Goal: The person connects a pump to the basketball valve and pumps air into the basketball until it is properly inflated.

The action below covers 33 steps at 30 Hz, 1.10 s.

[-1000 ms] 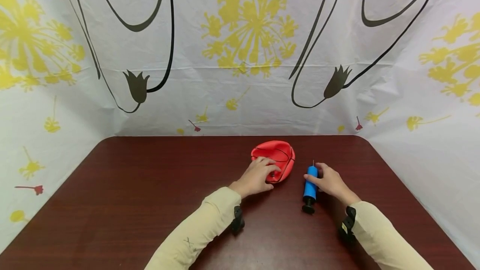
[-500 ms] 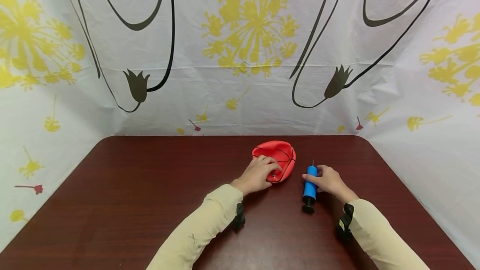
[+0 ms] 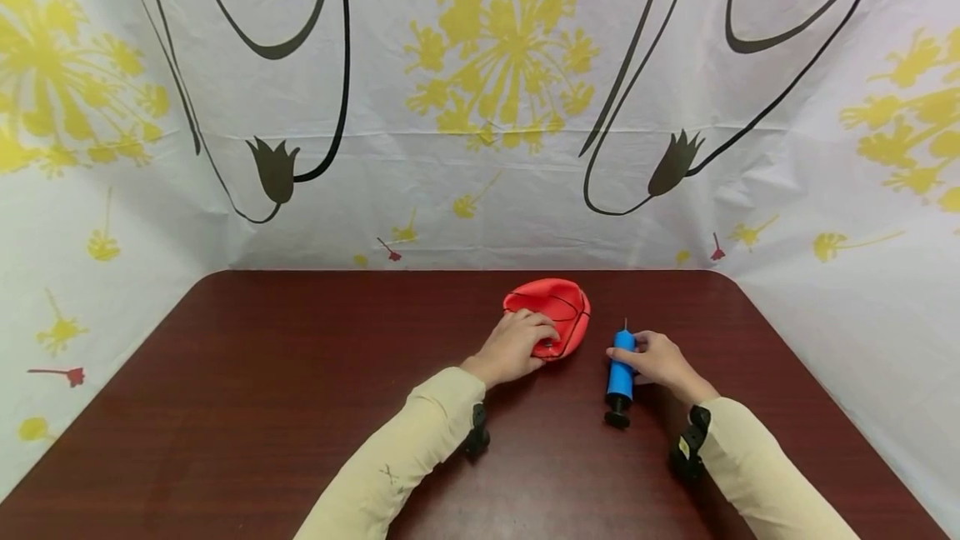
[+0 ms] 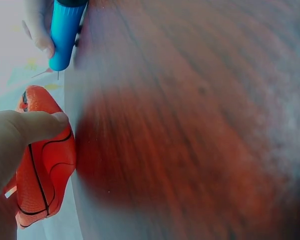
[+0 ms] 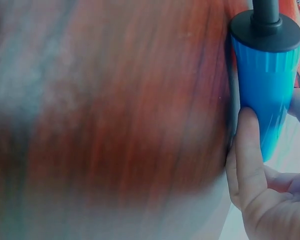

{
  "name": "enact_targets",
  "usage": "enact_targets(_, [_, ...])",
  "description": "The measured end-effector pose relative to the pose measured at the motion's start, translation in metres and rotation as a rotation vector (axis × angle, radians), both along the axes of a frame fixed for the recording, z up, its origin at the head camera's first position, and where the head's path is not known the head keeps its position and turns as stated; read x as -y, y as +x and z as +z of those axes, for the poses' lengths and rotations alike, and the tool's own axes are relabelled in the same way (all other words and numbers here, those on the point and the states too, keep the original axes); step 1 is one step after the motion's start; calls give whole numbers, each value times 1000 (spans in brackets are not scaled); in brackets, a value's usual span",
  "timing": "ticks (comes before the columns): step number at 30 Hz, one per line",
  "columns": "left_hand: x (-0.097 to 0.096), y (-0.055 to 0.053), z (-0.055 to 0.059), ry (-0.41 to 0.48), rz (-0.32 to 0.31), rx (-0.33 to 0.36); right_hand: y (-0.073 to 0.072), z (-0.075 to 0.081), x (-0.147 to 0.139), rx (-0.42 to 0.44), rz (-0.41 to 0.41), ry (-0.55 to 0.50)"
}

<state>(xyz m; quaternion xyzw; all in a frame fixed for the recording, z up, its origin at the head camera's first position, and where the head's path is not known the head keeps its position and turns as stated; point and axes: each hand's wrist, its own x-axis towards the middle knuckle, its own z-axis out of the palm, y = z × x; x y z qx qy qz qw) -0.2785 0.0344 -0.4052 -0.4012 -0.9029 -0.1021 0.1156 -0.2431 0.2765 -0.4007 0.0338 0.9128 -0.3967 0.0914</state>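
A deflated red ball (image 3: pixel 564 312) with black seam lines, caved in on top, lies toward the far side of the table. My left hand (image 3: pixel 512 348) grips its near side; in the left wrist view the thumb lies across the ball (image 4: pixel 45 165). To the right is a blue hand pump (image 3: pixel 621 367) with a black handle toward me and a thin needle pointing away. My right hand (image 3: pixel 663 363) holds the pump's barrel between thumb and fingers, also in the right wrist view, where the pump (image 5: pixel 267 85) shows its black cap. Ball and needle are apart.
Both things are on a dark reddish-brown table (image 3: pixel 300 407) with rounded far corners. Behind it and along the sides hangs a white cloth (image 3: pixel 480 215) printed with yellow and grey flowers. A black wrist camera (image 3: pixel 690 442) sits on the right sleeve, another black camera (image 3: pixel 477 433) on the left.
Both hands keep their holds. The ball has shifted very slightly, and the left hand moved a little with it. The pump stays nearly in place.
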Motion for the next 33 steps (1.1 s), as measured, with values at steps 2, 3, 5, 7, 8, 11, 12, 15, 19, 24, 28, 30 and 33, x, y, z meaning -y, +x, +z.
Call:
enact_targets(2, [1,0,0,16,0,7,1,0,0,2,-3,-12])
enact_targets(3, [2,0,1,24,1,10,2,1,0,4,-4,-19])
enact_targets(5, [2,-1,2,42,-1,13,3,2,0,8,-7,-33])
enact_targets(7, [4,-2,2,61,-7,11,5,4,0,9,-12,-45])
enact_targets(8, [4,-3,1,72,-11,11,5,5,0,8,-12,-52])
enact_targets(11, [9,-5,2,123,-22,27,7,6,-1,5,-11,-69])
enact_targets(12, [10,-6,2,145,-22,40,8,6,-1,3,-9,-73])
enact_targets(15, [14,-8,3,224,-18,92,10,6,-2,-1,-6,-78])
enact_targets(19, [17,-9,5,302,-21,142,12,7,-1,-6,-2,-74])
enact_targets(24, [20,-7,9,331,-38,150,15,10,1,-11,11,-87])
enact_targets(28, [23,-5,14,346,-63,150,17,14,0,-25,18,-104])
enact_targets(30, [26,-4,17,355,-68,163,18,16,-2,-36,22,-107])
enact_targets(33, [29,-2,21,381,-67,191,20,17,-5,-40,23,-101])
